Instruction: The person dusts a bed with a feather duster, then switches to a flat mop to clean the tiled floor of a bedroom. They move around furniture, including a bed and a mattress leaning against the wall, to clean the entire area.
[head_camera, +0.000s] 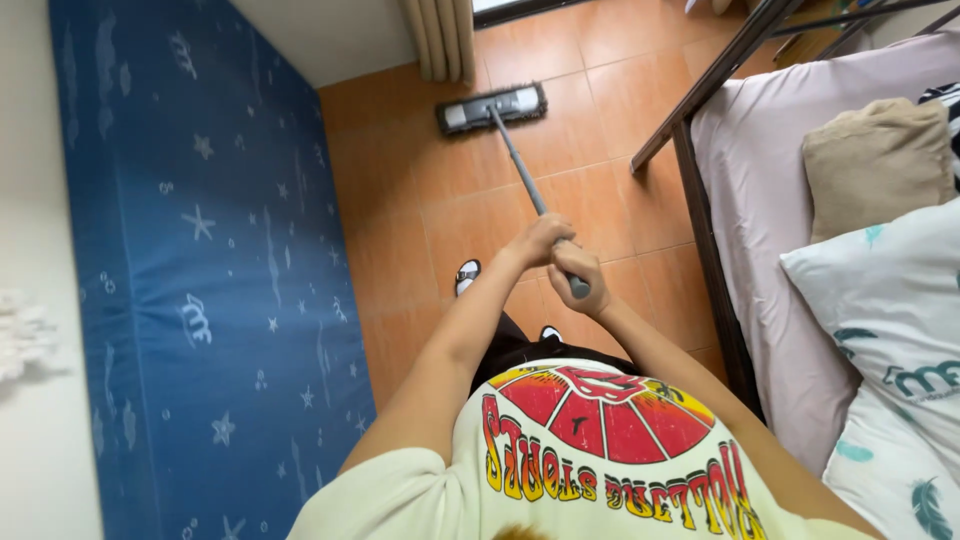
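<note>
A flat mop has a grey pole (520, 165) and a dark rectangular head (491, 108) lying on the orange tiled floor (590, 100) near the far wall. My left hand (537, 240) is closed around the pole higher up. My right hand (580, 277) grips the pole's lower end, just below and beside the left. Both arms reach forward from my pale printed shirt. My feet show beneath the hands on the tiles.
A blue mattress (200, 260) with white star patterns leans upright along the left wall. A dark-framed bed (700, 200) with a pink sheet, a tan cushion (880, 160) and a white feather-print pillow (890, 300) stands at the right. A beige curtain (440, 40) hangs at the far wall.
</note>
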